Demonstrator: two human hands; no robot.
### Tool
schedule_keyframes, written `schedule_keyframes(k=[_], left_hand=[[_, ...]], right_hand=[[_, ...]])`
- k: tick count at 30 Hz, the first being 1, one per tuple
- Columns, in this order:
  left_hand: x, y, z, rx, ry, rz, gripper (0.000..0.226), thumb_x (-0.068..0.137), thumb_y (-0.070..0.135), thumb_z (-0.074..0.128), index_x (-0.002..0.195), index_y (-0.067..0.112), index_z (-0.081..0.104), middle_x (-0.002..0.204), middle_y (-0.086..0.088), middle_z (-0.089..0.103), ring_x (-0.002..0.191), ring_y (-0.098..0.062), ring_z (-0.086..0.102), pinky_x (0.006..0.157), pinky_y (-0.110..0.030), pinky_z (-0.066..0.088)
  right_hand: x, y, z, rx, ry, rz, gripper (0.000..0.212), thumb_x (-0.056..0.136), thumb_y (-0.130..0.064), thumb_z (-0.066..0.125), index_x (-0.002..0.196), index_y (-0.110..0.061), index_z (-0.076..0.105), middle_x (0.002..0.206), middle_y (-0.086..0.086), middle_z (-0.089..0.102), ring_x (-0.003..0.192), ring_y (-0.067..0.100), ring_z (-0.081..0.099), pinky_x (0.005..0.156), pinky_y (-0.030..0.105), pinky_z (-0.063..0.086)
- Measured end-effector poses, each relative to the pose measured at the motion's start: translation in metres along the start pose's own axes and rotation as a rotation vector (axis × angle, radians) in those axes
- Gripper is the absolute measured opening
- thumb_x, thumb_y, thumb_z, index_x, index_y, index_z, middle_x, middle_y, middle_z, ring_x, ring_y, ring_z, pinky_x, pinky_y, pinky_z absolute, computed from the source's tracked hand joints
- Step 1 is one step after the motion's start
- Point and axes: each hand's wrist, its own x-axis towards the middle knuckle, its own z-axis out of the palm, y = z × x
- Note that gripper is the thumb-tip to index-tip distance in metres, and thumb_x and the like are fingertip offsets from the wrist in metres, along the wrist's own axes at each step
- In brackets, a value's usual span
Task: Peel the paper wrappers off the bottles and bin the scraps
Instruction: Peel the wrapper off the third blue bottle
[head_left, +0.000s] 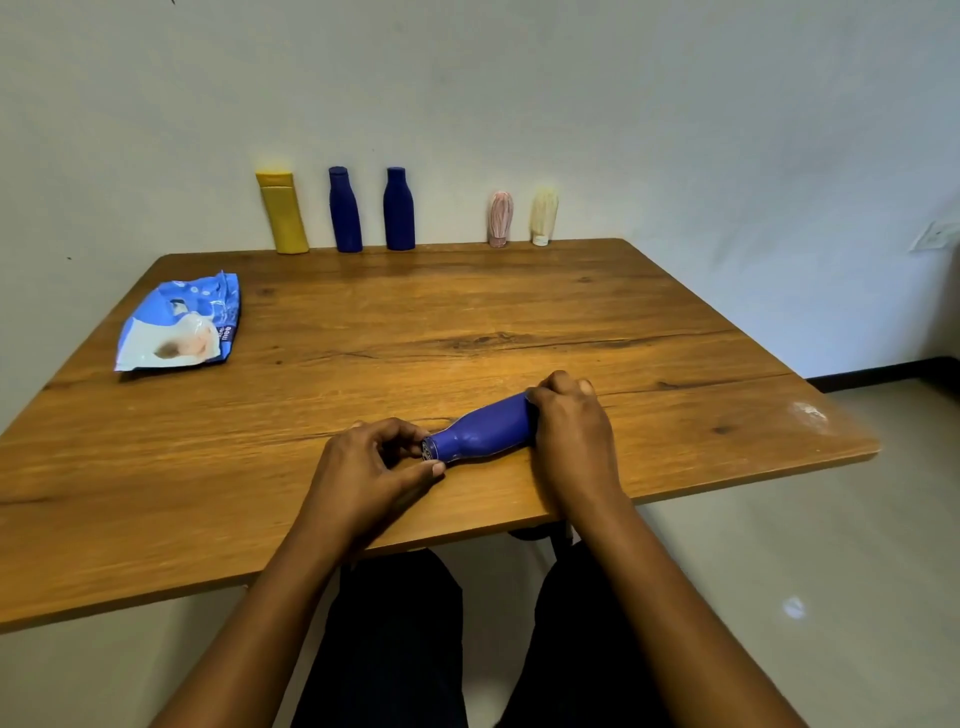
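A blue bottle (483, 431) lies on its side near the front edge of the wooden table (363, 332), cap end pointing left. My right hand (571, 431) grips its base end. My left hand (374, 467) pinches at the cap end with thumb and curled fingers. Along the far edge stand a yellow bottle (283, 213), two more blue bottles (345, 210) (399, 209), a small pink bottle (500, 218) and a small cream bottle (543, 215).
A blue and white plastic bag (179, 325) lies flat on the left part of the table. A white wall runs behind the bottles. Pale floor shows to the right, and my dark-trousered legs are under the front edge.
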Motion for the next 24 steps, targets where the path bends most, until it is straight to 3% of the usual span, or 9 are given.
schedule_keyframes(k=[3, 7, 11, 13, 16, 20, 22, 24], left_hand=[[-0.001, -0.001, -0.002, -0.051, 0.012, -0.029, 0.036, 0.069, 0.04, 0.081, 0.102, 0.032, 0.068, 0.1, 0.012, 0.064, 0.096, -0.005, 0.058, 0.078, -0.025, 0.048], [-0.007, 0.0, 0.006, 0.02, 0.098, -0.038, 0.018, 0.072, 0.049, 0.074, 0.083, 0.042, 0.063, 0.09, 0.021, 0.057, 0.101, -0.012, 0.053, 0.092, -0.044, 0.045], [-0.005, 0.004, 0.011, -0.008, 0.115, -0.089, 0.014, 0.074, 0.046, 0.075, 0.074, 0.043, 0.061, 0.086, 0.021, 0.06, 0.1, -0.014, 0.057, 0.094, -0.049, 0.045], [-0.004, 0.003, 0.01, -0.073, 0.104, -0.102, 0.013, 0.073, 0.042, 0.077, 0.079, 0.037, 0.066, 0.087, 0.016, 0.066, 0.096, -0.013, 0.06, 0.093, -0.045, 0.047], [-0.008, 0.006, 0.01, -0.181, 0.097, -0.087, 0.019, 0.075, 0.029, 0.079, 0.091, 0.03, 0.068, 0.089, 0.011, 0.069, 0.088, -0.005, 0.064, 0.075, -0.026, 0.05], [-0.015, 0.005, 0.01, -0.258, 0.129, -0.013, 0.026, 0.07, 0.015, 0.083, 0.092, 0.022, 0.071, 0.084, 0.008, 0.073, 0.08, -0.002, 0.069, 0.07, -0.016, 0.052], [-0.018, 0.005, 0.01, -0.234, 0.145, 0.043, 0.03, 0.067, 0.015, 0.084, 0.092, 0.025, 0.071, 0.085, 0.011, 0.071, 0.078, 0.001, 0.067, 0.072, -0.017, 0.053], [-0.022, 0.006, 0.01, -0.209, 0.156, 0.078, 0.035, 0.067, 0.016, 0.084, 0.094, 0.031, 0.068, 0.087, 0.015, 0.069, 0.079, 0.004, 0.065, 0.07, -0.013, 0.052]], right_hand=[[0.0, -0.002, 0.0, -0.026, -0.033, -0.029, 0.026, 0.088, -0.004, 0.055, 0.112, -0.012, 0.061, 0.111, 0.004, 0.052, 0.099, 0.017, 0.044, 0.073, 0.025, 0.04], [-0.004, 0.0, 0.001, -0.002, 0.0, -0.015, 0.029, 0.088, -0.005, 0.055, 0.116, -0.01, 0.059, 0.113, 0.005, 0.052, 0.1, 0.017, 0.044, 0.073, 0.024, 0.036], [-0.008, 0.001, 0.001, 0.034, -0.004, -0.012, 0.035, 0.091, -0.006, 0.049, 0.125, -0.009, 0.055, 0.119, 0.005, 0.049, 0.103, 0.017, 0.042, 0.077, 0.023, 0.036], [-0.01, 0.002, 0.001, 0.062, -0.018, -0.011, 0.039, 0.091, -0.005, 0.048, 0.13, -0.011, 0.052, 0.123, 0.005, 0.047, 0.107, 0.018, 0.042, 0.083, 0.026, 0.039], [-0.02, -0.013, 0.0, 0.14, -0.029, -0.054, 0.041, 0.089, -0.005, 0.055, 0.13, -0.014, 0.054, 0.124, 0.004, 0.052, 0.108, 0.019, 0.045, 0.086, 0.026, 0.04], [-0.046, -0.049, 0.003, 0.205, -0.059, -0.298, 0.042, 0.075, -0.01, 0.077, 0.115, -0.011, 0.065, 0.114, 0.005, 0.063, 0.097, 0.02, 0.058, 0.068, 0.025, 0.051], [-0.042, -0.045, 0.001, 0.186, -0.028, -0.278, 0.044, 0.071, -0.009, 0.079, 0.113, -0.011, 0.066, 0.112, 0.005, 0.064, 0.098, 0.02, 0.058, 0.07, 0.025, 0.052], [-0.032, -0.036, -0.005, 0.183, 0.0, -0.144, 0.045, 0.076, -0.005, 0.073, 0.119, -0.011, 0.063, 0.119, 0.005, 0.061, 0.106, 0.02, 0.053, 0.08, 0.024, 0.044]])
